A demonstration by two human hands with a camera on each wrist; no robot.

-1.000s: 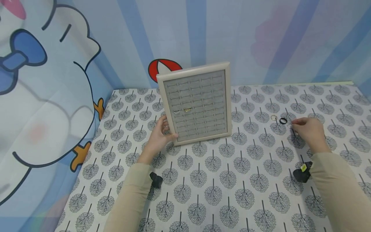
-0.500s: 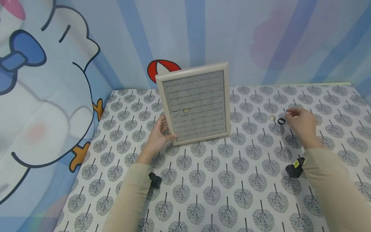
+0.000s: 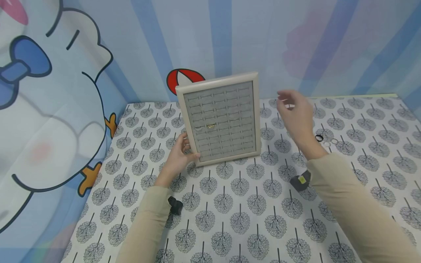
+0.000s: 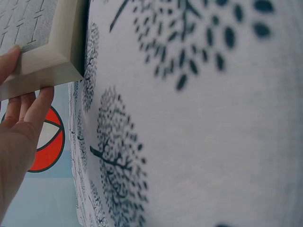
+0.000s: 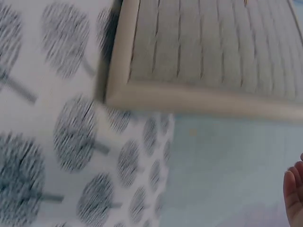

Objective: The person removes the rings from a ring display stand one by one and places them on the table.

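A cream-framed ring display board (image 3: 223,120) with grey slotted padding stands tilted on the patterned cloth. In its slots sit a gold ring (image 3: 211,126) and a silver-coloured ring (image 3: 198,128). My left hand (image 3: 179,155) grips the frame's lower left corner, thumb on the front and fingers behind, as the left wrist view also shows. To the right of the board my right hand (image 3: 296,113) is raised, thumb and forefinger tips brought close together. Anything between those tips is too small to make out. In the right wrist view only a few blurred fingers (image 5: 294,189) appear at the edge.
Behind the right wrist lie a black ring (image 3: 319,138), a pale ring (image 3: 327,144) and a thin gold-toned ring (image 3: 334,141). The tree-print cloth (image 3: 256,204) covers the table up to a cartoon backdrop (image 3: 243,40).
My right hand has lifted from beside the loose rings and moved left and upward towards the board. Rings it covered are now in sight. My left hand keeps its grip on the frame.
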